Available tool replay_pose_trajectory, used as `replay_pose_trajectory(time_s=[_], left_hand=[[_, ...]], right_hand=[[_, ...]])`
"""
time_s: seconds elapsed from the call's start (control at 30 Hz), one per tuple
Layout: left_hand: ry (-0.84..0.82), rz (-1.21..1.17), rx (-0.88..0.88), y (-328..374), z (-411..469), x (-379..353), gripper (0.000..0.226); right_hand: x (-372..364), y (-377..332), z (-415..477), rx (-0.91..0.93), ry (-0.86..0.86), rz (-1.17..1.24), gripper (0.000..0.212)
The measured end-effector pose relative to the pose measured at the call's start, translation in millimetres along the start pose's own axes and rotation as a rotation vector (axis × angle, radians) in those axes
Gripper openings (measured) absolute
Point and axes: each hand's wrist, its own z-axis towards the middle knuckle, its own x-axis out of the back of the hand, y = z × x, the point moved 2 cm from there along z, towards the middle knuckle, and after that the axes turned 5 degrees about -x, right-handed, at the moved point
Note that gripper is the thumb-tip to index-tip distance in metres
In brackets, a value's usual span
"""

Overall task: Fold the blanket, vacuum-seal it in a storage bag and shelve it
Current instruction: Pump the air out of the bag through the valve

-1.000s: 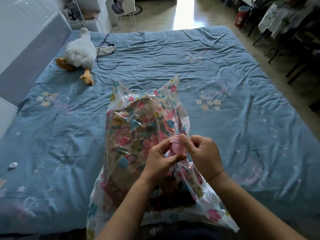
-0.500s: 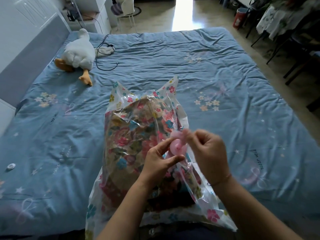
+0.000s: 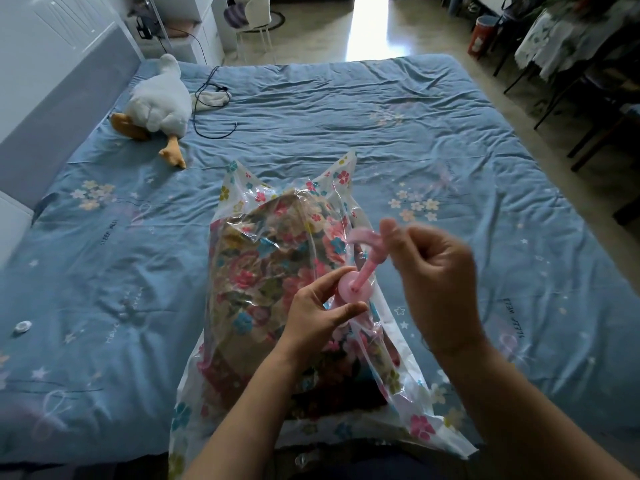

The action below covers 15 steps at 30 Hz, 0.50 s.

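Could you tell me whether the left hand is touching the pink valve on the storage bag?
Touching: the head view shows the left hand pinching the pink valve between forefinger and thumb.

The clear plastic storage bag (image 3: 420, 426) is printed with pink, blue and yellow flowers. The folded blanket (image 3: 263, 271) inside it shows red, pink and teal blooms on tan, and the round plastic valve (image 3: 353, 289) on its front is pale pink, as is the valve's cap (image 3: 362, 237). Under the bag the cotton bedsheet (image 3: 346, 109) is dusty blue with cream flower clusters and white stars; beyond the bag to the left, the plush goose (image 3: 159, 105) is white with orange feet.
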Motion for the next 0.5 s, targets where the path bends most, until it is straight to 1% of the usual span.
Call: replay_pose_trajectory(time_s=[0.03,0.07,0.1,0.13,0.2,0.23,0.27,0.33,0.43,0.47,0.5], left_hand=[[0.000,0.000,-0.002,-1,0,0,0.067],[-0.002,-0.004,-0.001,-1,0,0,0.066],[-0.004,-0.011,0.001,-1,-1,0,0.065],[-0.004,-0.019,0.003,-1,-2,-1,0.065],[-0.007,-0.022,0.000,-1,-4,-2,0.062],[-0.012,-0.021,-0.005,0,-4,-3,0.060],[-0.016,-0.021,-0.008,0,-5,-3,0.059],[-0.011,-0.020,-0.004,3,-4,-2,0.063],[-0.004,-0.003,-0.006,3,-3,-3,0.063],[0.001,0.002,-0.012,2,-3,-3,0.061],[0.008,0.001,-0.015,1,-3,-3,0.059]], right_hand=[[3,-13,3,0.061,0.037,0.051,0.064],[3,-16,2,0.095,0.066,0.053,0.063],[1,-10,-1,0.089,0.064,0.022,0.063],[-2,4,-7,0.038,0.033,-0.004,0.064],[-11,39,-16,-0.127,-0.092,-0.116,0.072],[-15,50,-20,-0.180,-0.135,-0.196,0.077],[-15,54,-20,-0.188,-0.147,-0.250,0.079],[-10,38,-13,-0.107,-0.095,-0.238,0.071],[5,-11,-1,0.100,0.050,-0.049,0.066],[7,-17,0,0.138,0.088,-0.032,0.065],[6,-13,-3,0.130,0.102,-0.046,0.064]])
